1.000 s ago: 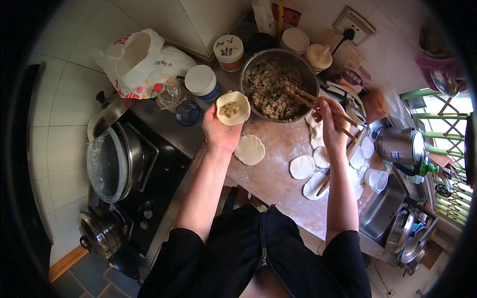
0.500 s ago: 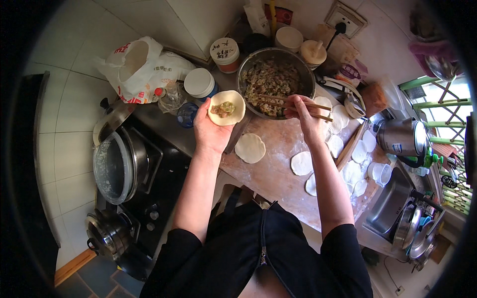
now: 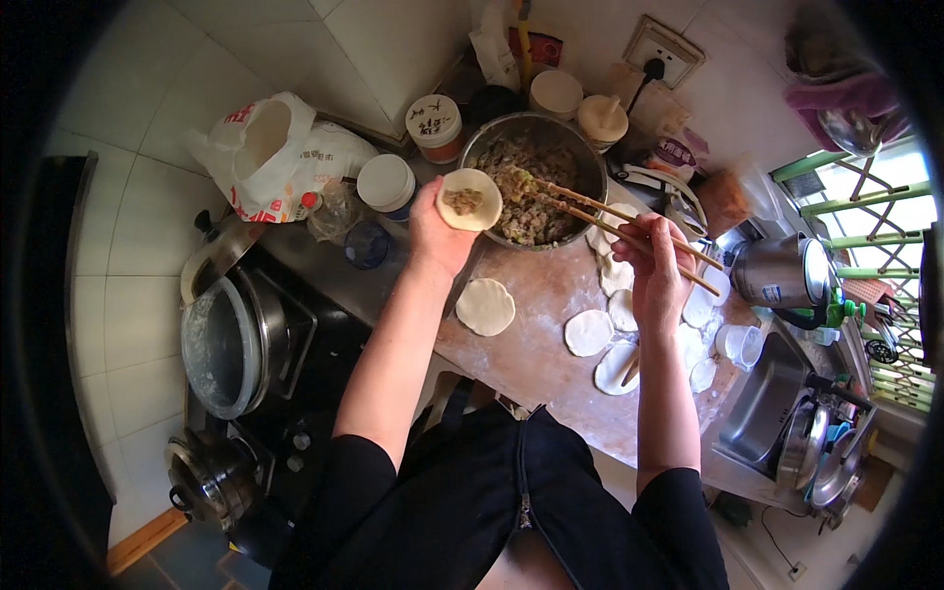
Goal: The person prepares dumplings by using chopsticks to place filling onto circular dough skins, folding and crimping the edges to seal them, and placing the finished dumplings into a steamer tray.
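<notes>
Right hand (image 3: 659,265): clamped on chopsticks (image 3: 593,203); half a second ago their tips were down in the bowl (image 3: 594,177), now they carry a clump of filling (image 3: 515,184) near its left rim.
Left hand (image 3: 440,231): closed around the dough circle (image 3: 488,210), fingers mostly hidden beneath; it has shifted toward the bowl.
Dough circle: in the left hand, beside the bowl, some filling at centre.
Meaning (judged): filling stage unfinished.
</notes>
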### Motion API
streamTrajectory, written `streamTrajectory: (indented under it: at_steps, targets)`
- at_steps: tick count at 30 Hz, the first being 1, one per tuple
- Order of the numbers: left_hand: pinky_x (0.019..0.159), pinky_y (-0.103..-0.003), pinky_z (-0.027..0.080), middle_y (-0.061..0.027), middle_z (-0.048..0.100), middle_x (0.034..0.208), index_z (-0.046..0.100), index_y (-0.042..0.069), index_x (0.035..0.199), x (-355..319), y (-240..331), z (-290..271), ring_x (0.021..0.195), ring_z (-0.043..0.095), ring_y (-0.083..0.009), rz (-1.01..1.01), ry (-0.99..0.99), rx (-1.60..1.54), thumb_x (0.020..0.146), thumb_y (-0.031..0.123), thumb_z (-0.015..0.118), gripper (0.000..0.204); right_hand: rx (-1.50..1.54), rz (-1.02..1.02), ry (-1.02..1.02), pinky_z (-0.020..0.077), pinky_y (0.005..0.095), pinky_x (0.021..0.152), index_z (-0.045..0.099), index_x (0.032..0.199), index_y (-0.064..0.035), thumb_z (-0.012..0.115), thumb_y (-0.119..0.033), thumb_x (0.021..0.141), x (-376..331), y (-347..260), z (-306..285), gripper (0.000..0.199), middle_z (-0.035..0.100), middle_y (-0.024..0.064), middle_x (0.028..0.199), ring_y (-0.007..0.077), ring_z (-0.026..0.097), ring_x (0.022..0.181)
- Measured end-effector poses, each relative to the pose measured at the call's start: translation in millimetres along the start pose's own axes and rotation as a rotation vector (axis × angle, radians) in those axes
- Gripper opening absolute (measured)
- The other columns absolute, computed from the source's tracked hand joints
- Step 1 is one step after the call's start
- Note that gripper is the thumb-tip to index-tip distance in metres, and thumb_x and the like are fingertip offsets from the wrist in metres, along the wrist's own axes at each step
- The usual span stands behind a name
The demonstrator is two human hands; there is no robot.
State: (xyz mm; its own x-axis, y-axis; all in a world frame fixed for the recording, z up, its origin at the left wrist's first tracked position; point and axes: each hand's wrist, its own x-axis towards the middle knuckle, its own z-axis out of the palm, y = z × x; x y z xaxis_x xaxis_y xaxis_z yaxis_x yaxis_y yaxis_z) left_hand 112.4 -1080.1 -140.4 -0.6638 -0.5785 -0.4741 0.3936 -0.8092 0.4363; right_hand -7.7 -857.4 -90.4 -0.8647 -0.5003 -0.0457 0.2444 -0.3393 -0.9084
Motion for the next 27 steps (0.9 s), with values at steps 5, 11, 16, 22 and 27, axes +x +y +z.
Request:
streamTrajectory:
  at_steps: [5, 11, 16, 22, 27]
  targets:
    - [0.103, -0.05, 0.031, -0.0162, 0.046, 0.13, 0.042, 0.001, 0.126, 5.1, -25.8, 18.5, 0.122, 0.042, -0.0315, -0.176, -0.079, -0.108, 0.091, 0.032, 0.039, 0.047, -0.122, 0.014, -0.052, 0.0546, 0.0296, 0.059, 0.057, 0.097, 0.0015, 0.051, -0.025, 0.094, -4.3, -11.1, 14.3, 0.027, 0.066, 0.0146, 0.084, 0.0201, 0.065, 0.067]
    - [0.102, -0.049, 0.033, -0.0158, 0.044, 0.131, 0.041, 0.002, 0.128, 3.9, -33.1, 25.7, 0.122, 0.042, -0.0314, -0.242, -0.102, -0.127, 0.091, 0.036, 0.039, 0.051, -0.035, -0.052, 0.028, 0.0545, 0.0299, 0.057, 0.057, 0.097, 0.0014, 0.049, -0.023, 0.095, -6.5, -21.7, -2.6, 0.025, 0.064, 0.0143, 0.083, 0.02, 0.064, 0.065]
    - [0.101, -0.048, 0.036, -0.0154, 0.046, 0.129, 0.043, 0.002, 0.126, 6.5, -25.3, 19.2, 0.12, 0.043, -0.0308, -0.232, -0.1, -0.15, 0.092, 0.034, 0.038, 0.047, 0.008, -0.098, 0.098, 0.0528, 0.0275, 0.056, 0.058, 0.096, 0.0014, 0.049, -0.023, 0.095, -1.5, -20.7, -2.3, 0.026, 0.064, 0.0134, 0.082, 0.0186, 0.064, 0.063]
    - [0.092, -0.045, 0.045, -0.0153, 0.053, 0.12, 0.048, 0.001, 0.118, -17.6, -16.1, 22.5, 0.112, 0.051, -0.0297, -0.2, -0.058, 0.047, 0.093, 0.031, 0.044, 0.039, -0.42, 0.107, 0.125, 0.0482, 0.024, 0.054, 0.056, 0.11, 0.0016, 0.062, -0.023, 0.088, 22.9, 41.0, -3.7, 0.034, 0.061, 0.0071, 0.079, 0.0112, 0.058, 0.061]
    - [0.081, -0.039, 0.051, -0.0135, 0.059, 0.106, 0.053, 0.0, 0.111, -54.2, -8.8, 7.9, 0.095, 0.06, -0.0251, -0.25, -0.062, 0.247, 0.089, 0.022, 0.054, 0.031, 0.149, 0.529, 0.259, 0.048, 0.0232, 0.064, 0.046, 0.119, 0.0003, 0.066, -0.01, 0.083, -14.1, 56.3, -24.5, 0.042, 0.059, 0.0047, 0.087, 0.0122, 0.057, 0.068]
